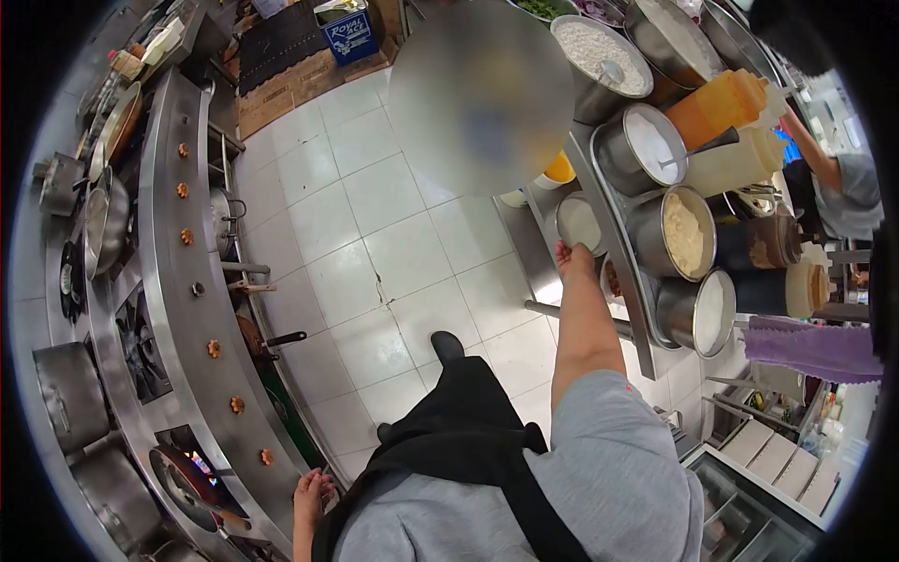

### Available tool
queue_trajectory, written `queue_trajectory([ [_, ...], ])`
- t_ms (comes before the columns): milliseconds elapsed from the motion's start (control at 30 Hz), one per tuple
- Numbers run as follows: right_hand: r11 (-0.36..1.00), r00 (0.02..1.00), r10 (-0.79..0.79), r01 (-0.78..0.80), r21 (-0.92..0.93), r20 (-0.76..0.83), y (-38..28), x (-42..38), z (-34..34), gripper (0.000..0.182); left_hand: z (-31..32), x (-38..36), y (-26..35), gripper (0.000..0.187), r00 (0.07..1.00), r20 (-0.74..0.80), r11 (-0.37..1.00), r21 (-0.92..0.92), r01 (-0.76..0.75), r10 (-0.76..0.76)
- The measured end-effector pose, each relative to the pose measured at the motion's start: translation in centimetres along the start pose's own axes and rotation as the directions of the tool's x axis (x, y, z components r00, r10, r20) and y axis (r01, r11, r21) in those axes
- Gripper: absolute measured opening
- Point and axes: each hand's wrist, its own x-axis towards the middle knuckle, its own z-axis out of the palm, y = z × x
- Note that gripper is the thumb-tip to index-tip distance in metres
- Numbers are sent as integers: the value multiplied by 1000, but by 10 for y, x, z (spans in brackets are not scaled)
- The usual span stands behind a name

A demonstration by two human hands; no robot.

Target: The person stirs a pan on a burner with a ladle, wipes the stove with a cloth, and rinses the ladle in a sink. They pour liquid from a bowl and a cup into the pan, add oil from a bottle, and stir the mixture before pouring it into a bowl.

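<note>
Container [580, 223], round and whitish, right hand [575, 262] at its rim, fingers [564, 252] bent, pinch unclear; left hand [312, 494] loosely spread.

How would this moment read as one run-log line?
right hand: at rim of round container; left hand: beside stove; burner flame: lit

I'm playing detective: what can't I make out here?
Head view:
Blurred: whatever the round grey smudge covers.
Hidden: near edge of the round, pale-filled container, behind the right hand's grip.
Cut off: scalloped purple cloth's far end, by the dark right edge.
Cut off: bare left arm, by bottom edge.
</note>
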Motion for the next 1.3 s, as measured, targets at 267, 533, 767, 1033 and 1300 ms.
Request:
queue_trajectory([
  [267,779,988,-23,115,-616,155,75,-109,-44,23,11,24,-8,16,974,49,973,-68,-219,223],
  [533,240,815,432,308,-921,385,191,-269,-75,25,30,35,-14,23,923,164,925,-217,-311,348],
  [767,-56,569,721,617,-785,396,291,-466,-97,32,-4,-14,-85,27,926,89,808,-523,-270,367],
  [1033,-184,275,951,873,-452,143,392,-600,-133,29,-106,-78,-221,19,864,-394,566,-653,-503,314],
  [1300,217,-465,839,762,610,282,392,-753,-117,34,-142,-153,-315,22,794,-607,312,-751,-582,21],
])
